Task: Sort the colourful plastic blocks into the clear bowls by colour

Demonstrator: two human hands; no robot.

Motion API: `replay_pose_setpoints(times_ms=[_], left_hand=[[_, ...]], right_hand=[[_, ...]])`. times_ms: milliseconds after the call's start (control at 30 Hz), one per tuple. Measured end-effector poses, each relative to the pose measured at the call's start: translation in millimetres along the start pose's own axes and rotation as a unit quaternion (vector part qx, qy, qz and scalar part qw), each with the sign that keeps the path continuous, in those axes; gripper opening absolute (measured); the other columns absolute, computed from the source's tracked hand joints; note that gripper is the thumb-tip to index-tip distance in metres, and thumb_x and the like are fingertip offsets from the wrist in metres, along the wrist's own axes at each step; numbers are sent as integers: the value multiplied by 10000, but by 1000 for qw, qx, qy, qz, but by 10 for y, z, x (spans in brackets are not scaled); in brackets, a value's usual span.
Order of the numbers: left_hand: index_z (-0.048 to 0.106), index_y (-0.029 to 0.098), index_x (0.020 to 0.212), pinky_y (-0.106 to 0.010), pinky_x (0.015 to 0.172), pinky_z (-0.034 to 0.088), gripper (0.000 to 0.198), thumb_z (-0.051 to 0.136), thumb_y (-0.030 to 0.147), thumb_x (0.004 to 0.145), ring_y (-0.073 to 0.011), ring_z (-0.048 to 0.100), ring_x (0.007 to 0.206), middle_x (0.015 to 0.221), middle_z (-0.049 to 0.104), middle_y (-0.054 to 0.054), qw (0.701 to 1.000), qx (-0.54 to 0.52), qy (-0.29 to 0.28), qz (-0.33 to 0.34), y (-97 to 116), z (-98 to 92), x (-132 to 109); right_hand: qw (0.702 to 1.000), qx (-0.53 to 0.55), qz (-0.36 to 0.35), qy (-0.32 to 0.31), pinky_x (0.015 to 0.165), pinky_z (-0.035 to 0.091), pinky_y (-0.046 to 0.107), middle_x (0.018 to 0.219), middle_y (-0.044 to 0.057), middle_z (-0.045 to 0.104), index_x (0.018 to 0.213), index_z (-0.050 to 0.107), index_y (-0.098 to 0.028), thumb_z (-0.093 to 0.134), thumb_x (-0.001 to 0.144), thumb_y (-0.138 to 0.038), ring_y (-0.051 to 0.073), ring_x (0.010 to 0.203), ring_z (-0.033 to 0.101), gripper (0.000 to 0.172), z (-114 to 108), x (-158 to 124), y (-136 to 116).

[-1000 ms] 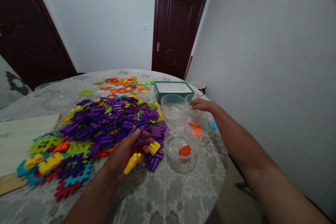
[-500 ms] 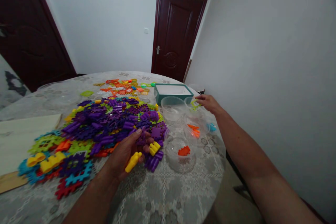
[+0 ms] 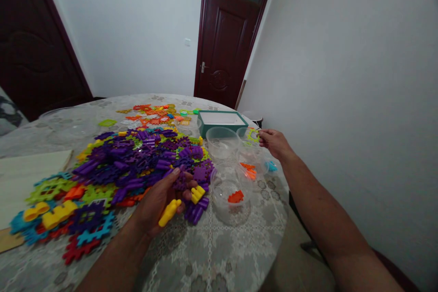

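Cream-coloured flat board [image 3: 34, 178] lies farthest left of your left fingers. Nearer them come yellow plastic twin-tube pieces [image 3: 59, 214] and a red toothed plastic piece [image 3: 80, 249]. Beyond your left fingertips spreads a mixed heap of mostly purple plastic pieces [image 3: 137, 159].

Your left hand [image 3: 167, 196] is turned partly upward, its fingers loosely curled on a yellow knobbly plastic piece [image 3: 170, 213] against the palm. Between thumb and forefinger shows a purple toothed plastic piece [image 3: 179, 181]; a second yellow plastic piece [image 3: 197, 194] sits at the other fingertips, just above purple tubular plastic pieces [image 3: 196, 211].

Right of these fingertips stands a clear round plastic tub [image 3: 231, 216] with an orange-red toothed piece [image 3: 236, 197]; farther off is a green rectangular box with a white interior [image 3: 222, 131].

Rightmost, your right hand [image 3: 273, 142] has thumb and forefinger pinched on a lime openwork plastic piece [image 3: 253, 135]; whether it is inside the tub behind cannot be told. Below those fingers lies a bright blue plastic piece [image 3: 271, 166].
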State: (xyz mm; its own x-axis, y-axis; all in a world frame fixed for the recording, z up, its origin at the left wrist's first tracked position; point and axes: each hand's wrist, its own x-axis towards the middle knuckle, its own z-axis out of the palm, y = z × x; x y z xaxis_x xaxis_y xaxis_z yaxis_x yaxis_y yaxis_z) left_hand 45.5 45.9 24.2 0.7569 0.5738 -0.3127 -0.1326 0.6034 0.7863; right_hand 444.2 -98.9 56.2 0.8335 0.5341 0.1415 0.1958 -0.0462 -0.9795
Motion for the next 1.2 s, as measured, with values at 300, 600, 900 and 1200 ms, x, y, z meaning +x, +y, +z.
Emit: replay_pose_setpoints(times_ms=[300, 600, 900, 1200], left_hand=[[679, 105, 1081, -240, 372, 485, 269, 541, 332, 1038, -189, 687, 595, 913, 764, -159, 1000, -23, -2, -7, 14, 1, 2], [672, 105, 1113, -243, 370, 483, 289, 543, 353, 1038, -199, 687, 613, 962, 772, -181, 1000, -13, -2, 5, 17, -25, 10], [692, 98, 1072, -229, 382, 491, 335, 527, 388, 1047, -178, 673, 604, 998, 771, -201, 1000, 3, 4, -5, 36, 0, 32], [670, 117, 1113, -224, 378, 486, 308, 542, 388, 1042, -172, 668, 593, 993, 774, -187, 1000, -5, 0, 2, 19, -30, 40]], right_hand=[[998, 15, -7, 65, 558, 644, 211, 699, 0, 687, 896, 678, -168, 788, 831, -189, 102, 570, 656, 130, -33, 153, 28], [996, 5, -1, 84, 516, 637, 220, 666, 16, 700, 896, 700, -142, 794, 833, -211, 111, 529, 659, 133, -75, 199, 149], [995, -26, -25, 95, 559, 651, 231, 792, 32, 737, 916, 701, -162, 800, 848, -243, 112, 600, 682, 145, -273, 58, 68], [991, -80, -29, 99, 544, 620, 223, 672, 7, 699, 854, 709, -150, 772, 790, -161, 111, 539, 658, 91, -129, 292, 137]])
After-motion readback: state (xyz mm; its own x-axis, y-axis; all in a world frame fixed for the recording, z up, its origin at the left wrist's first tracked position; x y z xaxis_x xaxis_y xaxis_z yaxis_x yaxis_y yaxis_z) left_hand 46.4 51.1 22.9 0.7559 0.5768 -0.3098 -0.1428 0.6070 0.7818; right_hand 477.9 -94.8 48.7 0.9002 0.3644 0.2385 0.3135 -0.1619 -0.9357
